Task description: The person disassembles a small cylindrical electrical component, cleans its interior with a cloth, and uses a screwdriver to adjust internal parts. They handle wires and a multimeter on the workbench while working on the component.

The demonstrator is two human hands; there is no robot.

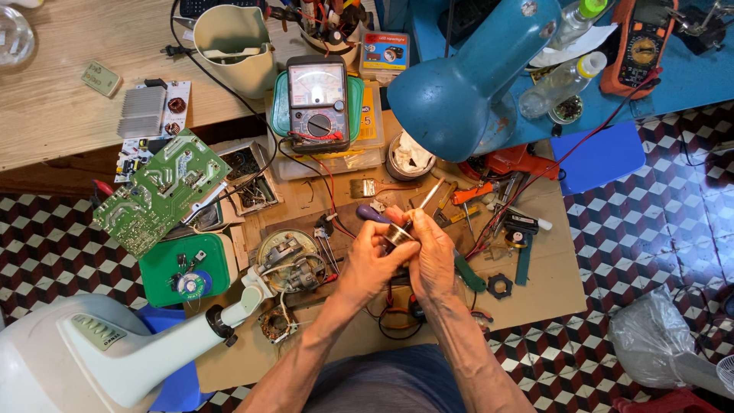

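My left hand (pixel 368 261) and my right hand (pixel 433 256) meet over the middle of the cardboard work mat (pixel 535 291). Between them they grip a small round metal part (pixel 398 232), with the left fingers around its side. A thin metal rod (pixel 428 195) sticks up and to the right from the part, beside my right fingers. A purple-handled tool (pixel 372 215) lies just behind my left hand. A disassembled motor (pixel 289 262) with wires sits to the left of my left hand.
A blue desk lamp (pixel 466 84) hangs over the mat. An analog multimeter (pixel 318 103), a green circuit board (pixel 159 191), a cream jug (pixel 234 46), a white fan base (pixel 84 352), pliers, a black nut (pixel 499 285) and bottles lie around. A checkered floor surrounds the mat.
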